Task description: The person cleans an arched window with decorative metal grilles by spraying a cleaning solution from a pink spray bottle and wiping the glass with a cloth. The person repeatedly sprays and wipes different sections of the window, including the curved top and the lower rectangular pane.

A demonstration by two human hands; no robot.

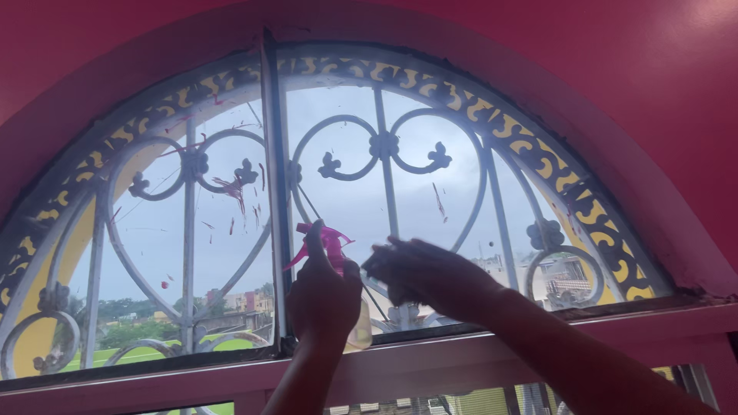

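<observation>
- My left hand, low centre of frame, wraps closed around a clear plastic spray bottle with a pink trigger head.
- My right hand presses a dark cloth on the arched window glass; I'd say firm overlapping strokes suit this wiping.
- Bottle stands upright, long axis vertical, nozzle aimed upper left.

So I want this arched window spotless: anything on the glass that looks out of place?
Yes. Pink streaks and specks mark the left pane, and one streak marks the right pane; they look like paint splatter. The left hand holds a pink-topped spray bottle.
</observation>
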